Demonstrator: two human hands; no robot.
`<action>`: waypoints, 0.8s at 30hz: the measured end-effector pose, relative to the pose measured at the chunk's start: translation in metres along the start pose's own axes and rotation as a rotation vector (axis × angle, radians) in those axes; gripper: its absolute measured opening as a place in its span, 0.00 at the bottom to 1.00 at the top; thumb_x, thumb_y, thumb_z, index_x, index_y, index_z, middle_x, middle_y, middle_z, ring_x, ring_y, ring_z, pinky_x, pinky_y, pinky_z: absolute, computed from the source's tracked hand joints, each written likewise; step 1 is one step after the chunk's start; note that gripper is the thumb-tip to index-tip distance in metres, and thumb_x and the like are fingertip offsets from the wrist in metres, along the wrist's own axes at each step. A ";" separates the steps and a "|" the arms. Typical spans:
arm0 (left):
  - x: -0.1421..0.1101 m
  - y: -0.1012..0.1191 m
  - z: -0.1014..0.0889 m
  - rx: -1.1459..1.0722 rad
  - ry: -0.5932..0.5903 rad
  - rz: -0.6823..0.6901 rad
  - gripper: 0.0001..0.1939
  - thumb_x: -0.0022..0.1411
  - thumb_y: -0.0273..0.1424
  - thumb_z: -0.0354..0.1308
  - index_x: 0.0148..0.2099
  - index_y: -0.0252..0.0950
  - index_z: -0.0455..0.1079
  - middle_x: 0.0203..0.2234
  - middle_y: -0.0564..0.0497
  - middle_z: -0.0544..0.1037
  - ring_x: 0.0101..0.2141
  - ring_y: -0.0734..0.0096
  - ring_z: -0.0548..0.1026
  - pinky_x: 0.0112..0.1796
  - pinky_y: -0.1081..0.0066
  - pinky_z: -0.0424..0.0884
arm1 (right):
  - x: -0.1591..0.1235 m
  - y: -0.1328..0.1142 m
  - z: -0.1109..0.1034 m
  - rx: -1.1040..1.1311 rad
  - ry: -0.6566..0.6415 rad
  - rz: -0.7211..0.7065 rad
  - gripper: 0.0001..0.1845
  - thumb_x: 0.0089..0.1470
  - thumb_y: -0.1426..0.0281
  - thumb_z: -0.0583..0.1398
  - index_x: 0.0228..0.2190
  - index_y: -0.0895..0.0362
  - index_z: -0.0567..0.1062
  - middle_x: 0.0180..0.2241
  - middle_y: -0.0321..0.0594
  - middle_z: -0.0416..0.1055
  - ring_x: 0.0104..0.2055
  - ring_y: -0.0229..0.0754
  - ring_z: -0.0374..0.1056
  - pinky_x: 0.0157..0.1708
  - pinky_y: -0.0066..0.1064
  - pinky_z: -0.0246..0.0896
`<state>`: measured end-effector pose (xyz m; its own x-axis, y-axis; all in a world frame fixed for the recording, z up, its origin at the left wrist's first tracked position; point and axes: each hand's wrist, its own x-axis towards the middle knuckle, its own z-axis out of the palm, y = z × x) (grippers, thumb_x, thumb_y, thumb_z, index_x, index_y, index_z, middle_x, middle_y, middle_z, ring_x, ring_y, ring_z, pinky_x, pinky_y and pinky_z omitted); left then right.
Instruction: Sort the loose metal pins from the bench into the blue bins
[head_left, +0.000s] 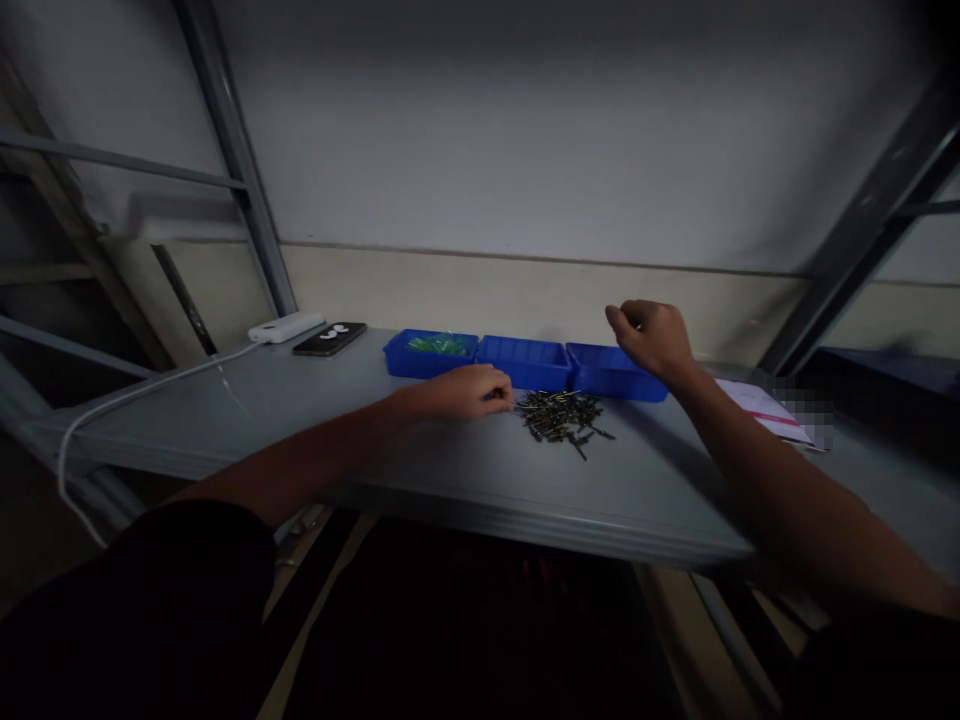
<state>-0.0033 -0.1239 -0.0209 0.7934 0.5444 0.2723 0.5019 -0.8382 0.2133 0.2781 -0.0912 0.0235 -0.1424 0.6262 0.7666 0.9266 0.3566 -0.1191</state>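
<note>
A pile of small, thin, dark metal pieces (559, 415), some with brassy glints, lies on the grey shelf top (450, 470). My left hand (472, 392) is at the pile's left edge, its fingers closed in a pinch; whatever they hold is too small to name. Raised above the right blue bin (611, 372), my right hand (654, 335) has its fingers curled together, and what is in them is hidden. The middle blue bin (525, 363) stands behind the pile. In the left blue bin (409, 362) are green, clear-looking small plastic bits (439, 345).
Left at the back, a white power bank (285, 328) with a white cable (150, 385) sits beside a dark phone (322, 344) bearing white earbuds (335, 331). Papers (772, 410) lie at the right. Metal uprights (236, 150) flank the shelf, with a wall behind.
</note>
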 end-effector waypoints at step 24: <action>0.005 -0.003 0.002 0.058 0.316 -0.157 0.12 0.64 0.32 0.46 0.33 0.34 0.67 0.28 0.49 0.74 0.31 0.70 0.70 0.34 0.70 0.62 | -0.040 -0.075 0.022 0.200 -0.309 -0.456 0.07 0.55 0.69 0.52 0.34 0.56 0.69 0.34 0.42 0.72 0.32 0.41 0.66 0.31 0.31 0.55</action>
<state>-0.0008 -0.1187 -0.0220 0.5636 0.6423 0.5194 0.6353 -0.7389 0.2244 0.2070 -0.1281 -0.0120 -0.6340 0.5412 0.5524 0.6687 0.7424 0.0401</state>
